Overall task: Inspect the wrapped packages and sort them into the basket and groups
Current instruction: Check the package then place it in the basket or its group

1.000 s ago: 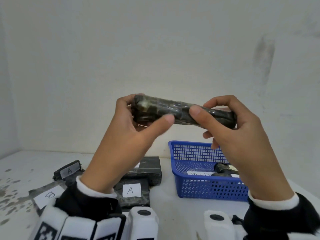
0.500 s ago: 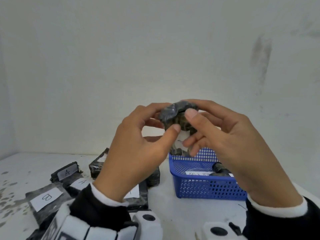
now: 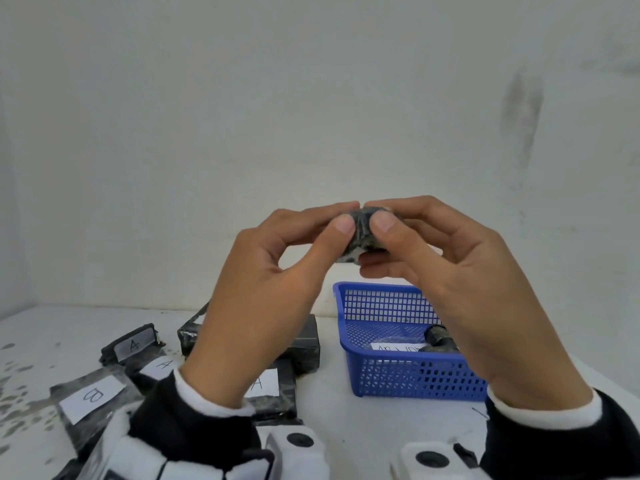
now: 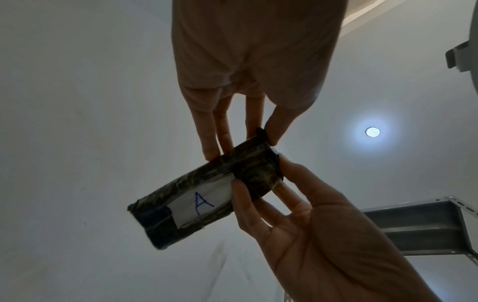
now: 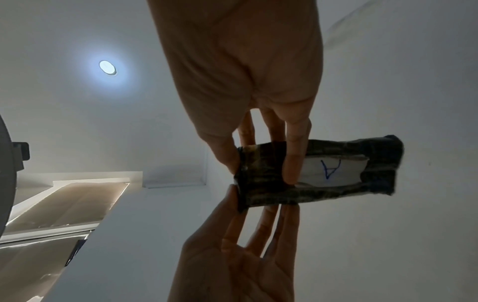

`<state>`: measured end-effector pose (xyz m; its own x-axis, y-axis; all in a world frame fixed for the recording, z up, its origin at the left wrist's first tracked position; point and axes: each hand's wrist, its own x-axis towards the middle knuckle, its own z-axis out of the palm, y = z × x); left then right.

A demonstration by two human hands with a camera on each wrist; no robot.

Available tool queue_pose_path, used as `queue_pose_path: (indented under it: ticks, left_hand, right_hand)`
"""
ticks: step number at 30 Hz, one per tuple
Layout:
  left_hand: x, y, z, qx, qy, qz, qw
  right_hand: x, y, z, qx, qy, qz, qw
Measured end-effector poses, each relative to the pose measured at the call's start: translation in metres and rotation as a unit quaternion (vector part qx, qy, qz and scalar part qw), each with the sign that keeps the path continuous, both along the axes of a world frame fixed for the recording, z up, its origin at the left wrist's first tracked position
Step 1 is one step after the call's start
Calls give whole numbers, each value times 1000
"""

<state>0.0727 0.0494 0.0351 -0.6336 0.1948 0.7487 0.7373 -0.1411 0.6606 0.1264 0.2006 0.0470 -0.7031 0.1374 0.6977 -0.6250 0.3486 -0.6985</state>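
Since a second ago the dark film-wrapped package labelled A has been turned end-on, pinched by both hands' fingers; inspection continues, placement among the A-labelled packages is judged next.

A bare, workshop-like sorting station — a white bench with flaking, speckled paint at 9 o'clock, set against plain scuffed white walls. On it lie dark wrapped packages with handwritten paper labels at 8 o'clock and a blue plastic basket at 4 o'clock. Overhead, the wrist views show a recessed ceiling light and slotted grey metal shelving — storeroom fittings, not a home's.
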Motion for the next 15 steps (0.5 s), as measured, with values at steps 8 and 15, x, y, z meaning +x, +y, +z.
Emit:
queue_pose_path:
  ticks: [8,15]
  left_hand:
    - [0,-6,3,-19,-165,-81,983]
    - [-1,-9,6,7,-150,-84,985]
  right_hand:
    - [-2,-1,-4,-24,-26,62,997]
    - [-1,-3,-4,-50,-7,83,995]
